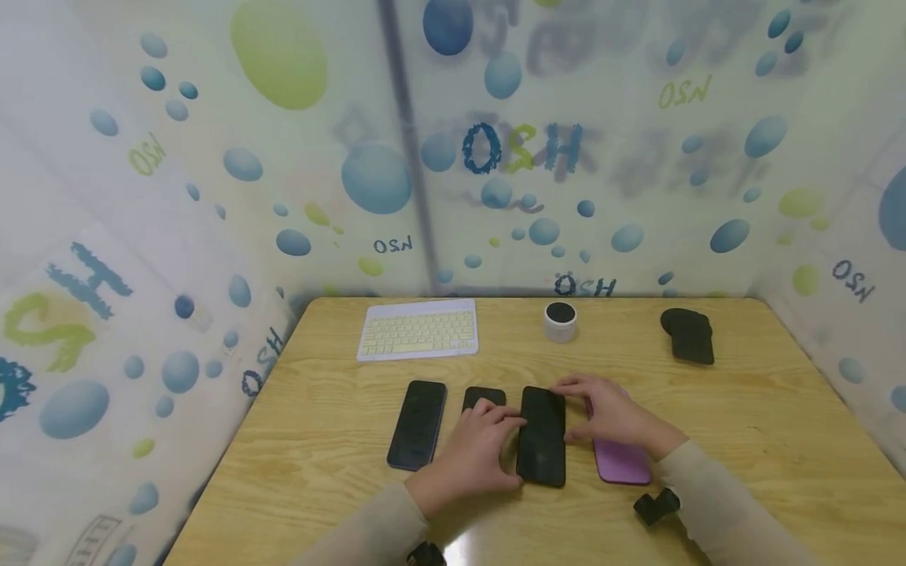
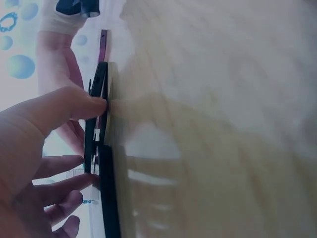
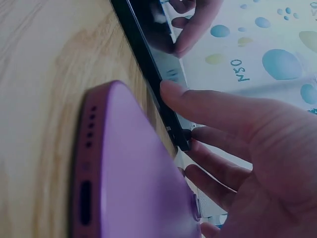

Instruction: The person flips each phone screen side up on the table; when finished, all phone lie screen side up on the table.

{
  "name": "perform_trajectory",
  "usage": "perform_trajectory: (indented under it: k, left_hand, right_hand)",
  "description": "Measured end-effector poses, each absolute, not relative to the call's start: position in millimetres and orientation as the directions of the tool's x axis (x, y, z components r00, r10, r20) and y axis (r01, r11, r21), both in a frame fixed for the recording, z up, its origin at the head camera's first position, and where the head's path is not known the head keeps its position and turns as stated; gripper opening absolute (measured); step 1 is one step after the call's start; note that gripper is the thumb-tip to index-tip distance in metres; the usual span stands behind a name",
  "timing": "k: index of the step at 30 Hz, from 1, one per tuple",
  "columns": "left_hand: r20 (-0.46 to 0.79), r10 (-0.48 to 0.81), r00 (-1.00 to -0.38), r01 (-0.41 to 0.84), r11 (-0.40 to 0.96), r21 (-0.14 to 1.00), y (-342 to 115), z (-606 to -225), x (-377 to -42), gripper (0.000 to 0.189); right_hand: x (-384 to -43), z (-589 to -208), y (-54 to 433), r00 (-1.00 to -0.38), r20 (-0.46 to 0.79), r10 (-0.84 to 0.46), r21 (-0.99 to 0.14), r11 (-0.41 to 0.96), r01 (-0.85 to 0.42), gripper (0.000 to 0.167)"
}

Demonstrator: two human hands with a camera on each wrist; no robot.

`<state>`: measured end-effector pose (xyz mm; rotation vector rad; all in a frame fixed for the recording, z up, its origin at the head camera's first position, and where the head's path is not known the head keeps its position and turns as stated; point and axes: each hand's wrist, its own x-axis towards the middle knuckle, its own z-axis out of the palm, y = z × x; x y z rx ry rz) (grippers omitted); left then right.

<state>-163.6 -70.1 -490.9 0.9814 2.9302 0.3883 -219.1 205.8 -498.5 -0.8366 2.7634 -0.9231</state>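
Black rectangular phone [image 1: 542, 437], edges held by left hand [image 1: 473, 450] and right hand [image 1: 612, 410], each grip wide; purple round-cornered phone [image 1: 623, 464] nearby.

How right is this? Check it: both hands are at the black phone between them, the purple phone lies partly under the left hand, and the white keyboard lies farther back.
One thing is wrong: the purple phone lies partly under the right hand, not the left hand, as the head view shows. The rest stands.
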Motion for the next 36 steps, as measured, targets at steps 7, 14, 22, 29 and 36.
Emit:
perform_trajectory:
  k: [7,14,22,29,36]
  left_hand:
    - [-0.004,0.595,-0.804,0.579,0.784,0.222,-66,-487,-164,0.072]
    - [-0.069,0.586,-0.807,0.560,0.797,0.225,-61,-478,-166,0.074]
    - [-0.028,0.605,-0.796,0.585,0.780,0.222,-54,-475,-167,0.075]
    - [0.002,0.662,-0.750,0.643,0.728,0.240,-37,-478,-170,0.071]
    - [0.029,0.699,-0.715,0.681,0.686,0.256,-21,-479,-174,0.071]
  right_hand:
    - [-218,-496,205,-0.833,0.079,-0.548,-0.548,0.674,-0.495,0.072]
    - [-210,-495,213,-0.825,0.153,-0.544,-0.549,0.648,-0.528,0.065]
    - [-205,-493,240,-0.854,0.151,-0.498,-0.562,0.668,-0.489,0.061]
    - [-201,-491,264,-0.867,0.125,-0.483,-0.564,0.684,-0.462,0.060]
    - [-198,-498,289,-0.900,0.064,-0.431,-0.629,0.683,-0.372,0.062]
